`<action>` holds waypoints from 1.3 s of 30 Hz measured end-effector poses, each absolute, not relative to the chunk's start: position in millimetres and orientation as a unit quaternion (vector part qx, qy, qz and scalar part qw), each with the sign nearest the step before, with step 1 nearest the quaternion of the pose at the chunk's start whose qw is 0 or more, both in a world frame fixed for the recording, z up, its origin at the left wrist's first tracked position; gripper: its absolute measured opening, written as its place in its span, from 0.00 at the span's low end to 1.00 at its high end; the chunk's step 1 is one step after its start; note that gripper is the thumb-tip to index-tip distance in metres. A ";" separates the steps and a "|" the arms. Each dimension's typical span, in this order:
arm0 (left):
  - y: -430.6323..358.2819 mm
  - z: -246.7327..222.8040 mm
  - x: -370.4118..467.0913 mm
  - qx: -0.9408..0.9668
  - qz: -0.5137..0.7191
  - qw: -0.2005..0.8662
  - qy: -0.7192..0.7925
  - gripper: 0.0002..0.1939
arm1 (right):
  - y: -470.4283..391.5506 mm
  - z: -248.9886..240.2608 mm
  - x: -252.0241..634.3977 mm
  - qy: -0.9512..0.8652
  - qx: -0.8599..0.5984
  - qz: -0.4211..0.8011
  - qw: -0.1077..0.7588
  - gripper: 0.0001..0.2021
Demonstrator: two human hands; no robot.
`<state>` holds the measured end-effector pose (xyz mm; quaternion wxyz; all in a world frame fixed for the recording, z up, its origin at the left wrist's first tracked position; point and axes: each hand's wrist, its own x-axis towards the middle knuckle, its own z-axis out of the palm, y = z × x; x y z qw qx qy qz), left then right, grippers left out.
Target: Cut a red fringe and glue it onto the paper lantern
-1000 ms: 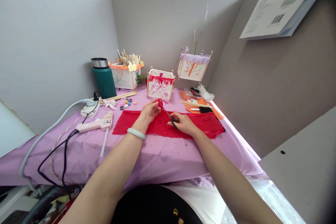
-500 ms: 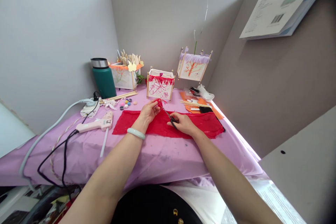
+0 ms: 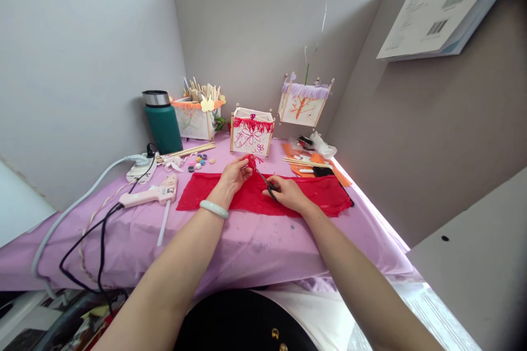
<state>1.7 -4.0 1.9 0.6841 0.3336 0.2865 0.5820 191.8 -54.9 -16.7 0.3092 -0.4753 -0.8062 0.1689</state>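
My left hand pinches a small bunch of red fringe, lifted a little over the table. In my right hand are black-handled scissors; their blades point up and left and reach the fringe by my left fingertips. Whether the blades are parted is too small to tell. Beneath both hands a long piece of red fabric lies spread across the table. Just beyond the hands stands a white box lantern on a stick frame, with red fringe along its top and a red flower drawing.
A pink glue gun with cords and a green bottle are at left. Behind are a stick-filled box and a hanging purple-fringed lantern. Small paint pots lie mid-left; orange sheets and sticks lie right.
Almost nothing differs. Both hands, the scissors and the red fringe keep nearly the same places, and the view has shifted very slightly.
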 end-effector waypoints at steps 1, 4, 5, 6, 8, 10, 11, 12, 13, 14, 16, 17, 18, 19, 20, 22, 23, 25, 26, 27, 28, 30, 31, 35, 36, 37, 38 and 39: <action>-3.7 1.4 1.6 0.333 0.582 0.684 0.286 0.13 | -54.8 -16.7 191.8 -0.807 -0.475 0.168 0.309 0.17; -2.6 0.2 1.5 0.333 0.582 0.686 0.283 0.13 | -54.2 -17.1 191.9 -0.806 -0.473 0.172 0.311 0.16; -2.5 -0.1 1.5 0.334 0.582 0.686 0.282 0.13 | -53.9 -17.3 192.0 -0.806 -0.473 0.175 0.311 0.16; -2.6 -0.1 1.6 0.334 0.583 0.685 0.282 0.13 | -53.6 -17.5 192.1 -0.805 -0.473 0.178 0.311 0.16; -3.2 0.3 1.8 0.333 0.583 0.685 0.283 0.13 | -53.3 -17.9 192.3 -0.804 -0.472 0.182 0.311 0.16; -4.1 1.5 2.1 0.328 0.584 0.686 0.283 0.13 | -53.3 -17.9 192.4 -0.804 -0.472 0.184 0.311 0.17; -4.5 2.2 2.3 0.326 0.585 0.686 0.284 0.13 | -53.5 -17.7 192.5 -0.804 -0.471 0.185 0.311 0.17; -4.9 2.9 2.6 0.324 0.585 0.687 0.284 0.14 | -53.8 -17.5 192.5 -0.805 -0.470 0.185 0.311 0.17; -5.3 3.6 2.8 0.323 0.585 0.687 0.285 0.14 | -54.0 -17.3 192.5 -0.805 -0.469 0.186 0.312 0.17; -5.7 4.3 3.1 0.322 0.585 0.687 0.287 0.14 | -54.3 -17.1 192.5 -0.805 -0.468 0.186 0.313 0.17; -6.7 5.4 3.6 0.321 0.585 0.685 0.292 0.13 | -54.8 -16.9 192.5 -0.805 -0.468 0.184 0.315 0.18; -7.2 5.8 3.9 0.321 0.585 0.684 0.294 0.13 | -54.9 -16.9 192.5 -0.805 -0.468 0.183 0.316 0.18; -7.8 6.2 4.2 0.322 0.585 0.683 0.296 0.13 | -55.0 -17.1 192.5 -0.804 -0.469 0.183 0.316 0.18; -8.5 6.6 4.4 0.324 0.585 0.682 0.296 0.13 | -54.9 -17.3 192.4 -0.804 -0.469 0.183 0.316 0.18; -9.2 6.9 4.7 0.326 0.585 0.682 0.295 0.13 | -54.8 -17.6 192.4 -0.804 -0.469 0.182 0.316 0.18; -10.3 7.3 5.2 0.331 0.583 0.682 0.292 0.13 | -54.5 -18.1 192.3 -0.804 -0.470 0.182 0.316 0.18; -10.6 7.3 5.5 0.335 0.582 0.682 0.290 0.14 | -54.2 -18.2 192.2 -0.804 -0.470 0.181 0.316 0.18; -10.9 7.1 5.8 0.340 0.581 0.681 0.289 0.14 | -53.8 -18.3 192.1 -0.804 -0.471 0.178 0.317 0.18; -10.7 6.8 5.9 0.343 0.580 0.681 0.289 0.14 | -53.6 -18.3 192.1 -0.804 -0.471 0.178 0.317 0.18; -10.5 6.4 6.0 0.344 0.579 0.680 0.289 0.14 | -53.5 -18.3 192.1 -0.804 -0.470 0.178 0.318 0.18; -10.1 6.0 6.1 0.345 0.579 0.680 0.289 0.14 | -53.4 -18.4 192.1 -0.804 -0.470 0.178 0.318 0.18; -9.4 5.3 6.2 0.347 0.579 0.679 0.289 0.13 | -53.2 -18.7 192.3 -0.803 -0.470 0.181 0.319 0.18; -9.2 5.1 6.3 0.347 0.579 0.679 0.288 0.13 | -53.1 -18.9 192.3 -0.802 -0.470 0.182 0.319 0.18; -10.1 5.7 6.5 0.349 0.578 0.680 0.285 0.13 | -52.9 -19.2 192.7 -0.803 -0.469 0.188 0.317 0.18; -10.7 6.2 6.6 0.351 0.577 0.679 0.287 0.13 | -52.9 -19.1 192.7 -0.803 -0.469 0.188 0.317 0.18; -11.4 6.8 6.6 0.353 0.576 0.678 0.289 0.13 | -53.0 -18.9 192.7 -0.803 -0.469 0.188 0.317 0.18; -12.0 7.4 6.6 0.355 0.575 0.676 0.292 0.13 | -53.1 -18.6 192.7 -0.803 -0.468 0.188 0.317 0.18; -12.5 7.8 6.7 0.358 0.575 0.675 0.294 0.13 | -53.3 -18.4 192.7 -0.803 -0.469 0.188 0.317 0.18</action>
